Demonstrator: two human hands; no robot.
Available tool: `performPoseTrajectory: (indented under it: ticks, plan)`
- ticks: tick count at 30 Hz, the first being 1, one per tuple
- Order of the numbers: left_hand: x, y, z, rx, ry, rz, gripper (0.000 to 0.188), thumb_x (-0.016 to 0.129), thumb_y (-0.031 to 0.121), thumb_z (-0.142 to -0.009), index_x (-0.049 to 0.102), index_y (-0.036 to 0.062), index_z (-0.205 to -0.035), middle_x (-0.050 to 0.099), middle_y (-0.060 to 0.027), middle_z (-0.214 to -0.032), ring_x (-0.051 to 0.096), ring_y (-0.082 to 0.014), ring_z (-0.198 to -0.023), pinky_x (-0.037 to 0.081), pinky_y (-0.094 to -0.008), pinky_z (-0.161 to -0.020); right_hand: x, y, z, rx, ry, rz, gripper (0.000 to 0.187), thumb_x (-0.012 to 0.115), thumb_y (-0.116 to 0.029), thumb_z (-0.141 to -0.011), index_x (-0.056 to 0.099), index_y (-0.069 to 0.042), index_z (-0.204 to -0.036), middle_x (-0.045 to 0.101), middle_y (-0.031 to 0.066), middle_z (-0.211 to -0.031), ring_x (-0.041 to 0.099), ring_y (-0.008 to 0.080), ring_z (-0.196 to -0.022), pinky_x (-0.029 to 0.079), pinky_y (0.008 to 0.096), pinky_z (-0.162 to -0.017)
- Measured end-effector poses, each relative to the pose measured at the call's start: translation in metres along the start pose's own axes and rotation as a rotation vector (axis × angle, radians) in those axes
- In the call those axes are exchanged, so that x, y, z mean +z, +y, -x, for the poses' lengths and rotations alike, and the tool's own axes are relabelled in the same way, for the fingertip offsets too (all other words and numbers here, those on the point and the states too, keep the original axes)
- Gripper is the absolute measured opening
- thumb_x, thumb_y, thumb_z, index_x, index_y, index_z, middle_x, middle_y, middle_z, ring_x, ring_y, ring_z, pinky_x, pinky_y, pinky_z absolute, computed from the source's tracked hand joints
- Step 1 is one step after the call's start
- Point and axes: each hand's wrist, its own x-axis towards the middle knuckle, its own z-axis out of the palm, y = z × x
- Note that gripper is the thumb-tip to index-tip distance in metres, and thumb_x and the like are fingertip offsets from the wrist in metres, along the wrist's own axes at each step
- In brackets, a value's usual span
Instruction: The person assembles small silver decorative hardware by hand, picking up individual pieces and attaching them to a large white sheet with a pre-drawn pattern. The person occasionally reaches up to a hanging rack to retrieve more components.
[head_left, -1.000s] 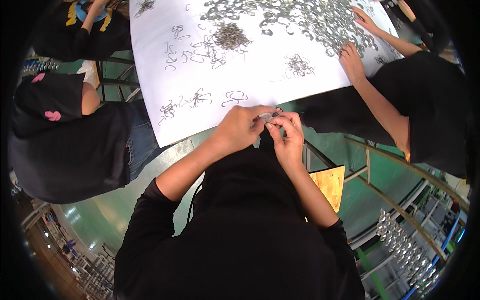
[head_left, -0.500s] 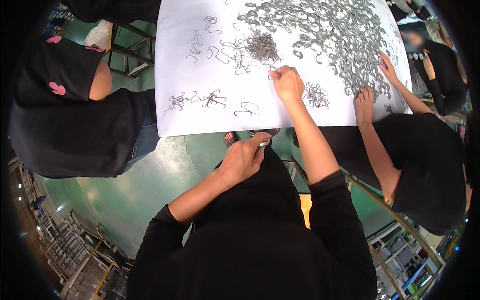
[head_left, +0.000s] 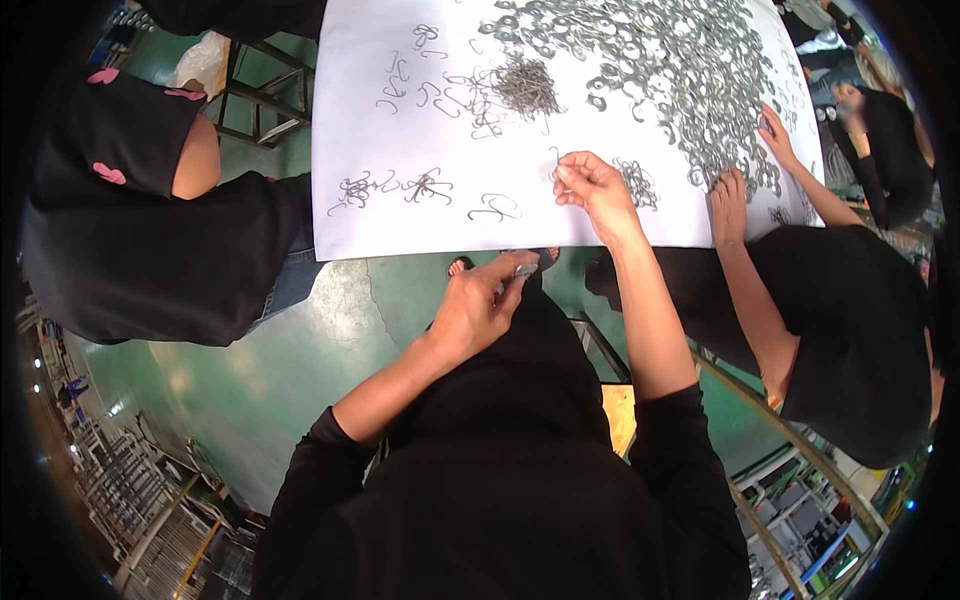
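Between the thumb and fingertips of my right hand (head_left: 597, 192) is a thin wire hook (head_left: 555, 157), held just above the white tabletop (head_left: 400, 225). My left hand (head_left: 472, 310) is below the table's near edge, closed on a small shiny metal piece (head_left: 525, 270); its full shape is hidden by the fingers. Farther in lies a dense pile of wire hooks (head_left: 527, 88), with loose ones scattered to its left. A smaller cluster of hooks (head_left: 636, 185) sits right beside my right hand. More bunches of hooks (head_left: 428, 185) lie toward the near left.
A wide heap of flat metal pieces with round holes (head_left: 660, 60) covers the far right of the table. A co-worker's hands (head_left: 730, 205) rest at its edge. On the left sits another person in black (head_left: 150, 260). A metal stool frame (head_left: 265, 100) stands behind.
My right hand has come back from the hook pile toward the near edge, a single wire hook now raised in its fingers. My left hand has shifted slightly, still gripping the metal piece.
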Motion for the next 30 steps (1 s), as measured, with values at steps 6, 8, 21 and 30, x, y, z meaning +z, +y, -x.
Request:
performPoseTrajectory:
  ticks: [6,8,21,30]
  plan:
    - [0.001,0.015,-0.004,0.029,0.016,0.095,0.023,0.056,-0.002,-0.086,0.055,0.0018,-0.109,0.068,-0.0115,-0.097,0.067,-0.0159,-0.078,0.053,-0.0261,-0.063,0.023,-0.009,0.108,0.009,0.068,-0.138,0.007,0.058,-0.010,-0.089,0.059,-0.003,-0.090,0.061,0.0036,-0.084,0.058,0.0103,-0.073,0.044,0.0225,-0.059]
    - [0.004,0.016,-0.004,0.029,0.012,0.106,0.022,0.057,0.000,-0.086,0.056,0.0022,-0.108,0.068,-0.0094,-0.093,0.066,-0.0143,-0.078,0.052,-0.0249,-0.061,0.032,0.003,0.127,-0.040,0.091,-0.195,0.006,0.060,-0.009,-0.088,0.060,-0.003,-0.089,0.059,0.0017,-0.082,0.054,0.0085,-0.073,0.041,0.0219,-0.060]
    - [0.022,0.029,-0.014,0.131,-0.063,0.073,0.023,0.062,0.003,-0.084,0.061,0.0039,-0.107,0.068,-0.0046,-0.091,0.065,-0.0132,-0.076,0.051,-0.0243,-0.063,0.044,0.027,0.141,-0.326,0.505,0.139,0.005,0.063,-0.009,-0.085,0.060,-0.007,-0.087,0.049,0.0046,-0.099,0.048,0.0126,-0.089,0.042,0.0229,-0.062]
    - [0.041,0.024,-0.027,0.216,-0.150,0.196,0.031,0.065,0.012,-0.084,0.059,0.0064,-0.114,0.066,-0.0099,-0.104,0.065,-0.0149,-0.076,0.051,-0.0267,-0.060,0.029,0.021,0.147,-0.613,0.585,0.415,0.011,0.056,-0.010,-0.086,0.051,-0.001,-0.084,0.047,0.0136,-0.096,0.048,0.0276,-0.096,0.040,0.0405,-0.092]
